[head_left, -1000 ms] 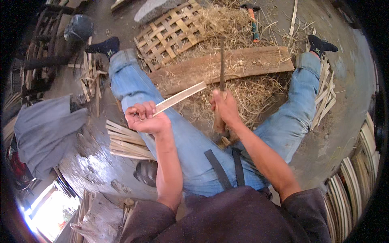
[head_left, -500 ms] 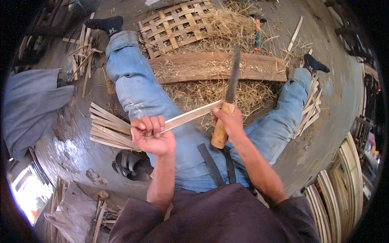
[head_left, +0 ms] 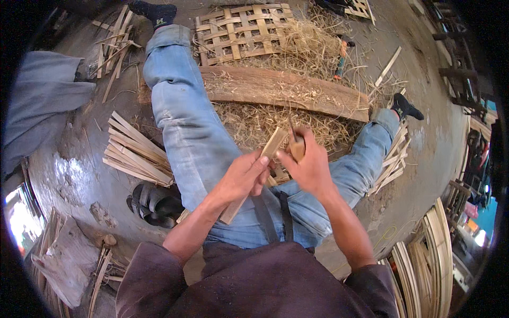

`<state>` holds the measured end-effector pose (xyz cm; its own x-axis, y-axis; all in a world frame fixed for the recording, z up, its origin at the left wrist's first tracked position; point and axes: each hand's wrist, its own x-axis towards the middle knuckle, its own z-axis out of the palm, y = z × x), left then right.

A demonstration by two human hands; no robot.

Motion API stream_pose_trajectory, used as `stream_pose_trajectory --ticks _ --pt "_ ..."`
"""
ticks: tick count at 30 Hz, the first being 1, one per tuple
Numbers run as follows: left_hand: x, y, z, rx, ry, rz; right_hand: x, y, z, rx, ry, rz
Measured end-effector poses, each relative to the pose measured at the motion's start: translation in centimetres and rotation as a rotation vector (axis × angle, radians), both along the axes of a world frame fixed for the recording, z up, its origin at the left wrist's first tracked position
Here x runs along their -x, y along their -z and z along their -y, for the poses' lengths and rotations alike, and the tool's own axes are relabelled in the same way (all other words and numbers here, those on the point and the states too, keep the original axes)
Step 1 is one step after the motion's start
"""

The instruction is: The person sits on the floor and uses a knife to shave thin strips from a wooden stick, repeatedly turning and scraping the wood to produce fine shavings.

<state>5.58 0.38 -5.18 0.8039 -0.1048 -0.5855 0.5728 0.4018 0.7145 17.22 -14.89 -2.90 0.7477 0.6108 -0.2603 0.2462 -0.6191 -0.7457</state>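
My left hand (head_left: 245,177) is closed around a flat, pale strip of split wood or bamboo (head_left: 274,141). The strip slants across my lap, one end below the hand, the other pointing up toward the shavings. In my right hand (head_left: 312,165) is a knife, gripped by its thick light wooden handle (head_left: 298,150). Its blade (head_left: 292,125) points away from me and shows only as a thin dark line, seen nearly edge-on. Both hands are close together above my jeans, with the knife just right of the strip's upper end. The fingers partly hide the handle.
A wooden plank (head_left: 286,87) spans between my legs, with curly shavings (head_left: 249,124) around it. Beyond lies a woven lattice panel (head_left: 241,32) and a tool with an orange-green handle (head_left: 340,66). Strips (head_left: 138,151) lie at left, near dark sandals (head_left: 154,205); longer strips (head_left: 437,249) stand lower right.
My left hand has moved right and turned the strip from a shallow slant to a steep one. My right hand has tilted the knife, so its blade no longer shows broadside.
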Motion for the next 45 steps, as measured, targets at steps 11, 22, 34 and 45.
stream_pose_trajectory --ticks 11,22,34,45 --pt "1.3 -2.1 0.6 -0.072 -0.067 -0.017 -1.9 0.8 7.9 0.323 -0.241 0.306" --pt "1.5 -3.0 1.1 -0.274 -0.035 -0.009 -2.7 0.9 8.3 0.355 -0.238 0.35" --pt "1.5 -1.3 2.2 -0.703 0.032 0.139 1.3 -1.4 8.4 0.355 -0.335 0.183" --pt "1.3 -2.7 2.8 -0.553 0.042 0.097 -3.2 0.2 9.2 0.463 -0.134 0.228"
